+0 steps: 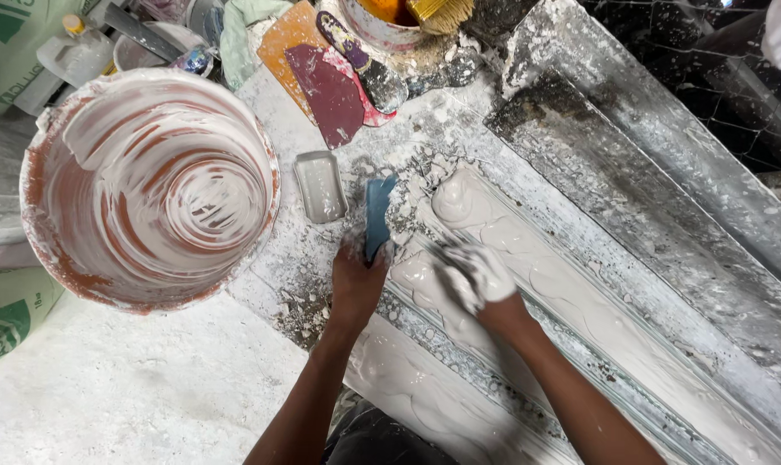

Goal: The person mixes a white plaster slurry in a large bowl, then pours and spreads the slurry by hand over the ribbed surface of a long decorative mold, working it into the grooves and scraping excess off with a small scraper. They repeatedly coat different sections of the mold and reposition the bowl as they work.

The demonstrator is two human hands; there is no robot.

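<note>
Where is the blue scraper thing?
In the head view, the blue scraper is near the middle, held in the left hand, just right of the small grey tray and at the edge of the wet plaster mould.

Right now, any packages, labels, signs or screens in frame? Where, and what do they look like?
Printed sack: top-left corner, pale with green print, partly cut off.
Second printed sack: left edge below the plaster-smeared bucket, pale green, dusted white.
Plastic bottle: top left, whitish, yellow cap.
No signs or screens.
</note>
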